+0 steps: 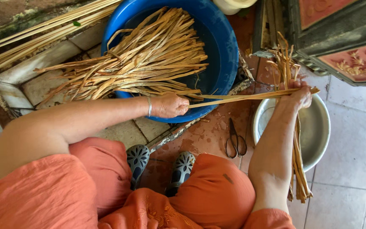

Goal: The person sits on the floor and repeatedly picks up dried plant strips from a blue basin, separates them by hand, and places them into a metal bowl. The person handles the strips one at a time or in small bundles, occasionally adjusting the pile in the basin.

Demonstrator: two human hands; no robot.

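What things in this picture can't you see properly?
All in the head view:
- Blue basin: its floor is hidden under the pile of dried strips.
- Cream container: cut off by the top edge.
- Left hand: its fingertips curl out of sight around the long strip.
- Metal bowl: partly behind the right hand, forearm and bundle of strips.
- Scissors: too small to show whether the blades are open.

Black scissors [235,143] lie on the tiles between both hands; a metal bowl [316,135] sits under the right forearm.
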